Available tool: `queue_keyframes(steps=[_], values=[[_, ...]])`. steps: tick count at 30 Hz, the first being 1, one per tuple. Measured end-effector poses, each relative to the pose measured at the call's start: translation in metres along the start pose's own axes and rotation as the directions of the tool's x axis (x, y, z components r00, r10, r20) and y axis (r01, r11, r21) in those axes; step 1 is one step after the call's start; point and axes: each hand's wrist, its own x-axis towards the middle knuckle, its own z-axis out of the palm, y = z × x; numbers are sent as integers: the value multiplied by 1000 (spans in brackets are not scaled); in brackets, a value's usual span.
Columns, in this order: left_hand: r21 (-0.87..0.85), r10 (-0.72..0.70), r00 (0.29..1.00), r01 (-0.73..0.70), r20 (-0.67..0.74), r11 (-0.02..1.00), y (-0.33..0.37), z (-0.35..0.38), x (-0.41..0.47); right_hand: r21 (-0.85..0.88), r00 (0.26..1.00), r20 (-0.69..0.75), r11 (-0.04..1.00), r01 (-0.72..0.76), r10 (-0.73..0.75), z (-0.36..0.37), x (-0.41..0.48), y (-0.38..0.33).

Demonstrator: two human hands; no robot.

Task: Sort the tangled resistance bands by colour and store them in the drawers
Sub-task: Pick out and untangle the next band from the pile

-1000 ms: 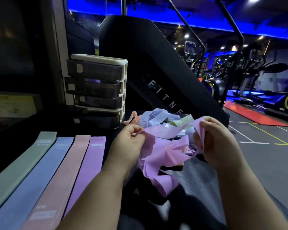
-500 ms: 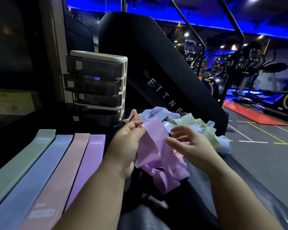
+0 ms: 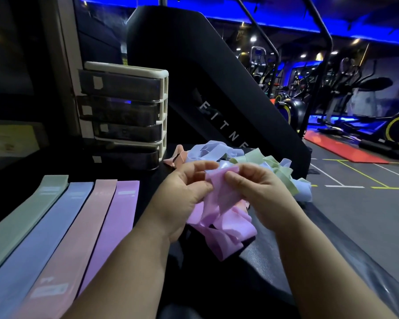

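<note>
A bunch of purple resistance bands [image 3: 226,229] hangs crumpled between my hands above the dark surface. My left hand [image 3: 184,189] pinches its upper left edge. My right hand [image 3: 256,185] pinches the same top edge from the right, close to the left hand. Behind them lies the tangled pile [image 3: 247,160] of blue, green and pink bands. A cream drawer unit [image 3: 124,111] with dark translucent drawers stands at the back left, its drawers pushed in or slightly out. Four flat bands lie side by side at the left: green [image 3: 25,217], blue [image 3: 46,229], pink [image 3: 78,226], purple [image 3: 115,219].
A big black slanted machine panel [image 3: 194,77] rises behind the pile. The dark surface [image 3: 217,284] ends at the right, where grey gym floor [image 3: 355,215] with painted lines lies lower. Exercise machines [image 3: 332,107] stand far right.
My right hand let go of the stretched band, then came back in and pinched the purple bunch next to my left hand. The bunch is now gathered between both hands.
</note>
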Motion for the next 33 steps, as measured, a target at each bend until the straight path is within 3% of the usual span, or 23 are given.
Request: queue_keyframes(steps=[6,9,13,19,27,33], values=[[-62,-35,986,46,166,997,1,10,-7,144,985,-149,983,110,-89,2,0,-9],[194,-29,981,-8,189,981,-8,14,-8,176,968,-197,966,191,-155,4,0,-15],[485,6,1000,-9,7,875,-22,23,1,189,933,-295,945,266,-203,-1,1,-20],[547,-8,998,42,-65,836,-33,16,7,329,837,-488,836,439,-248,-21,1,-35],[518,58,976,61,-211,853,-30,8,10,305,715,-680,824,478,-162,-52,8,-30],[417,-9,969,115,-246,902,-33,8,14,368,720,-682,793,486,-125,-58,14,-22]])
